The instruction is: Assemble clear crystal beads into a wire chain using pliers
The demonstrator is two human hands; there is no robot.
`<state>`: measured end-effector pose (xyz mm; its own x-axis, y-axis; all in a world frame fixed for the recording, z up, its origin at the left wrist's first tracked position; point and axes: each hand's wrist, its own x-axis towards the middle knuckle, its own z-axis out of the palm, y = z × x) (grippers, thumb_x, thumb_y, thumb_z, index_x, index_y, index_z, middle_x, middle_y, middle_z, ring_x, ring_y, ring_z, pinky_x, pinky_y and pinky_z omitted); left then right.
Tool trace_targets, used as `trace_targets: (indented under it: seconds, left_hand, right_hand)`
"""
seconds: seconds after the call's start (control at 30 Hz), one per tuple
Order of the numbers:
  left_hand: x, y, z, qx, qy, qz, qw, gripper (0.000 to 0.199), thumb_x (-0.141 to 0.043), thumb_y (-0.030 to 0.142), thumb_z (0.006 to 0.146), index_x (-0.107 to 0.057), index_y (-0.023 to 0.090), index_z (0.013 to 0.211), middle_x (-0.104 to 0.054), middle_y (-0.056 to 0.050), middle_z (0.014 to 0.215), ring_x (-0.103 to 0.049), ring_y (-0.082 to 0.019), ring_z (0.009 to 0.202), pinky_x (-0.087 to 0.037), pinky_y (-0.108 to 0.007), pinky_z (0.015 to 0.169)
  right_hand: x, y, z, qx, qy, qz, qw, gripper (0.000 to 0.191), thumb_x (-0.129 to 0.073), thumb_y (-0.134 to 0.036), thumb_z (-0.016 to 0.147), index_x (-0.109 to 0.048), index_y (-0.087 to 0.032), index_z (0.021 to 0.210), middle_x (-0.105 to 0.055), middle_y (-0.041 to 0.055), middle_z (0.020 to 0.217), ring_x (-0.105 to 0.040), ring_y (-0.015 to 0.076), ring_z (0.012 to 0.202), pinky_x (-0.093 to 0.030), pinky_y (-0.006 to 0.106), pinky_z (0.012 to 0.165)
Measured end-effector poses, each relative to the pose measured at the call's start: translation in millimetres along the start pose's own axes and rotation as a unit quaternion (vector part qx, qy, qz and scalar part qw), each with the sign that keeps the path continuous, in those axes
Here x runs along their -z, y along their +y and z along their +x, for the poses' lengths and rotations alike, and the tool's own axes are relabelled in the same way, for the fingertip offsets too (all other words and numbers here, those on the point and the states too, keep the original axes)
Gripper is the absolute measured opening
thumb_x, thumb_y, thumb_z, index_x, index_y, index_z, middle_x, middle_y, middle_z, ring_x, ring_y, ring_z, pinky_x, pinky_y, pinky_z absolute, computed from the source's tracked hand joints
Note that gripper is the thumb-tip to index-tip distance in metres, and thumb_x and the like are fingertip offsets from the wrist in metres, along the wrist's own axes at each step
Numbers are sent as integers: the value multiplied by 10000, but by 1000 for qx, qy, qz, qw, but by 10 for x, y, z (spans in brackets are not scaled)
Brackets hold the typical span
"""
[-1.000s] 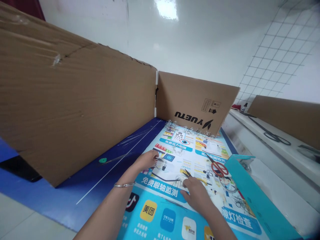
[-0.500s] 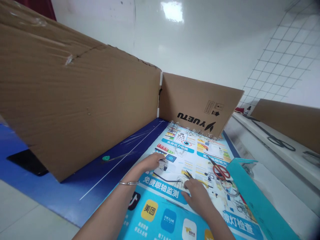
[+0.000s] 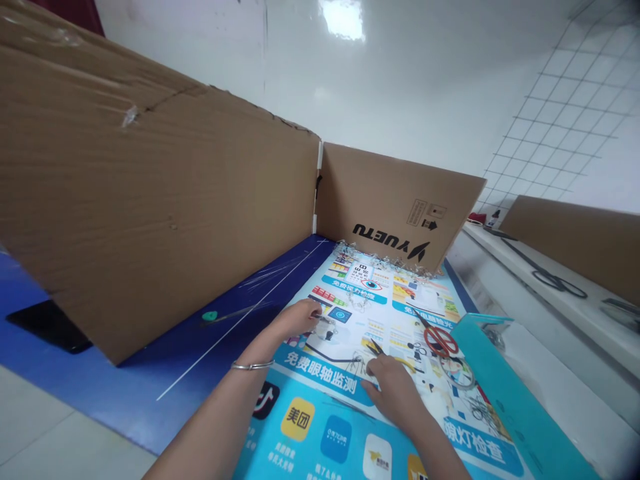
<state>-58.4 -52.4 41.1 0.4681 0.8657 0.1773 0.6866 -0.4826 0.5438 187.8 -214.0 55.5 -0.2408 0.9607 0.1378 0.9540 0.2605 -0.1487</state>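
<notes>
My left hand is closed, its fingertips pinched just above a printed blue and white sheet. A thin silvery bit shows by those fingertips, too small to name. My right hand is wrapped round yellow-handled pliers, whose dark, pointed jaws stand apart and face up and left. Thin wire pieces lie on the sheet close to the right fingers. To the right of that hand rest red-handled scissors and a loop of wire.
Tall cardboard panels stand at the left and back. Tangled wire bits line the back panel's foot. A teal box borders the right side. Large scissors lie on a white ledge; a small teal item sits left.
My left hand has shifted slightly left and up, away from the spot on the sheet it was over. My right hand keeps its hold on the pliers. The view has moved slightly.
</notes>
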Motion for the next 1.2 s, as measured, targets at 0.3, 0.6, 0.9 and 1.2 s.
trace_targets:
  seconds: [0.3,0.6,0.9,1.2]
  left_hand:
    - [-13,24,-47,12,-18,-25,999,122,-516,222,691,-616,188,754,-608,-9,659,-546,-137,577,-359,-200,528]
    - [71,-42,3,22,69,-45,996,198,-452,315,782,-597,181,765,-604,-18,698,-525,-139,644,-347,-198,572]
    - [132,-62,-10,36,162,-51,985,387,-292,434,862,-527,164,714,-545,7,672,-468,-120,635,-308,-193,557]
    - [157,-110,-39,24,149,-59,987,327,-393,402,821,-568,161,687,-559,13,633,-459,-116,585,-299,-201,544]
  right_hand:
    - [17,-16,8,12,2,-4,1000,160,-482,-365,812,-533,-214,829,-543,45,864,-495,179,814,-349,266,704]
    - [8,87,62,38,83,13,996,247,-392,-345,864,-557,-205,744,-552,34,739,-497,158,743,-341,253,656]
    - [-3,226,36,-29,286,-5,958,291,-416,-312,857,-459,-194,595,-473,15,609,-433,137,650,-329,264,672]
    - [38,253,27,-33,322,19,946,332,-423,-319,850,-378,-205,542,-388,-13,555,-381,122,580,-318,253,611]
